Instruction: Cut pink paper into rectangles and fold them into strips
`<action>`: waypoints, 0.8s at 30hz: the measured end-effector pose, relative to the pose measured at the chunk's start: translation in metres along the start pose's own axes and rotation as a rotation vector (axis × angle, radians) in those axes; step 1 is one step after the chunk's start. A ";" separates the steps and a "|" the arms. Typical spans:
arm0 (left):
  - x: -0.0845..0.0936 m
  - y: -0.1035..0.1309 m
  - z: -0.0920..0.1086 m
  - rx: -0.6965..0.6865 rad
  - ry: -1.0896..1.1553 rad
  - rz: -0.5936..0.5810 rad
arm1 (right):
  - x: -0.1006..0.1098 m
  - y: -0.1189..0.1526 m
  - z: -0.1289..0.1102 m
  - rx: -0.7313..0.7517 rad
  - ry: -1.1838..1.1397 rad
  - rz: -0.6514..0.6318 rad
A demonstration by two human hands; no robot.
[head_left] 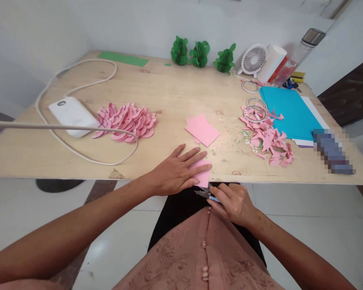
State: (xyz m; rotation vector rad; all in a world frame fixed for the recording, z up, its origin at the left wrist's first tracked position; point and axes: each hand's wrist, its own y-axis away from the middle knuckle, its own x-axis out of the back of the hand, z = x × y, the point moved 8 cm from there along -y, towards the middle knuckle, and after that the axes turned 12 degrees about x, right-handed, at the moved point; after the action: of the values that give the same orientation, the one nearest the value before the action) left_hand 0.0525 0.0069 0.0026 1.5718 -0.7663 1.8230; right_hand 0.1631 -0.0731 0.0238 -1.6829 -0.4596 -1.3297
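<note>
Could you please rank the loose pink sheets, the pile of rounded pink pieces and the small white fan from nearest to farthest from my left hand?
From the left hand:
1. Loose pink sheets, just beyond the fingers
2. Pile of rounded pink pieces, off to the left
3. Small white fan, back right by the wall

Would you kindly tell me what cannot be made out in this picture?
All in the head view:
- Pink sheet: partly hidden by the left hand.
- Scissors' handles: mostly covered by the right hand.
- Object at right: pixelated.
- White cable: cut off by the left edge.
</note>
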 end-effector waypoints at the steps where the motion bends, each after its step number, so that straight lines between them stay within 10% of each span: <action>1: 0.001 0.000 0.000 -0.001 0.002 0.001 | 0.000 -0.001 0.000 0.001 0.002 0.001; 24: 0.004 -0.001 0.000 0.011 0.047 -0.031 | 0.003 -0.007 -0.020 0.072 -0.042 -0.045</action>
State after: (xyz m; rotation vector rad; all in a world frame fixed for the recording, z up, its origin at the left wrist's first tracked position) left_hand 0.0525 0.0082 0.0065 1.5335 -0.7076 1.8388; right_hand 0.1476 -0.0871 0.0297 -1.6520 -0.5664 -1.2977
